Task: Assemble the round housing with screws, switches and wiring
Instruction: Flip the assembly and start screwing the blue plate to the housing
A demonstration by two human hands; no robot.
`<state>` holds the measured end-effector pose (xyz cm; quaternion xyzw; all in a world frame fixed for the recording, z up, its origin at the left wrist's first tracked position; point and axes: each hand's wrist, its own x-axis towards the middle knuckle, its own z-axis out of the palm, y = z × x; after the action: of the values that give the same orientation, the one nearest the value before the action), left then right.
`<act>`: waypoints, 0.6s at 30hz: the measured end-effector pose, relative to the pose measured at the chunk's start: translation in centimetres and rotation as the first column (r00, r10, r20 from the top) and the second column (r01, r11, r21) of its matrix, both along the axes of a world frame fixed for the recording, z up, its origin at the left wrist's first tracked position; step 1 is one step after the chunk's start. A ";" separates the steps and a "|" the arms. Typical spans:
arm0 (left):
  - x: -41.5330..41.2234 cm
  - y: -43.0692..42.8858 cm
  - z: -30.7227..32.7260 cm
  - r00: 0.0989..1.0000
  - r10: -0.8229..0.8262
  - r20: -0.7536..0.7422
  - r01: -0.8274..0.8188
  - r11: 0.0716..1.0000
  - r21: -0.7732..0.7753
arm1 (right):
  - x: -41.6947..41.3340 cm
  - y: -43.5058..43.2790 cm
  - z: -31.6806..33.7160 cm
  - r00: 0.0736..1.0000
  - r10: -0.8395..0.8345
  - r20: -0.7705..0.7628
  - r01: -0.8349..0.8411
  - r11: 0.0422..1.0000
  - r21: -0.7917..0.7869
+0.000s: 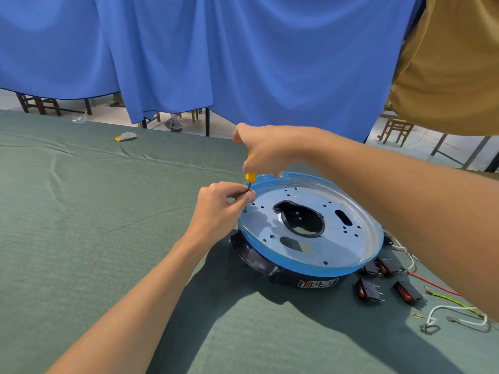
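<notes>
Housing point(310, 230) round: black base, blue-rimmed metal plate (many holes).

Yellow screwdriver point(250, 176), blue-rimmed silver plate point(310, 222) on black housing point(259, 261), green tablecloth point(94, 211).

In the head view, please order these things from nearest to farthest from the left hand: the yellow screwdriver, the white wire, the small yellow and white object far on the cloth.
From the left hand:
1. The yellow screwdriver, touching its fingertips, just above.
2. The small yellow and white object, far back on the left.
3. The white wire, at the right edge near the switches.
</notes>
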<state>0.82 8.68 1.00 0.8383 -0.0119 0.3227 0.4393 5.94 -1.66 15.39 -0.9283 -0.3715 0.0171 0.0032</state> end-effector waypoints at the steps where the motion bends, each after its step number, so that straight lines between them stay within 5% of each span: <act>1: 0.0 0.0 0.0 1.000 0.001 -0.004 -0.001 1.000 -0.001 | -0.1 0.0 -0.3 0.998 0.024 0.059 -0.025 0.999 0.020; 4: 0.0 0.0 0.0 1.000 0.004 -0.004 -0.004 1.000 -0.004 | -0.4 0.0 -1.4 0.963 0.000 0.270 -0.012 0.999 0.044; 9: 0.0 -0.1 0.0 1.000 0.002 -0.005 -0.002 1.000 -0.011 | -0.6 0.1 -0.2 0.998 0.042 0.042 -0.041 0.999 -0.029; 13: 0.0 -0.1 0.0 1.000 0.004 -0.004 -0.004 1.000 0.003 | -0.9 0.0 -1.3 0.947 0.039 0.318 -0.040 0.999 -0.005; 18: -0.1 -0.1 0.1 1.000 0.010 0.002 -0.010 1.000 0.012 | -0.8 0.1 -0.3 0.997 0.043 0.065 -0.039 0.997 -0.060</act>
<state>0.76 8.58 1.12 0.8407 -0.0103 0.3255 0.4326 5.15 -1.53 15.14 -0.9202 -0.3898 -0.0026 -0.0368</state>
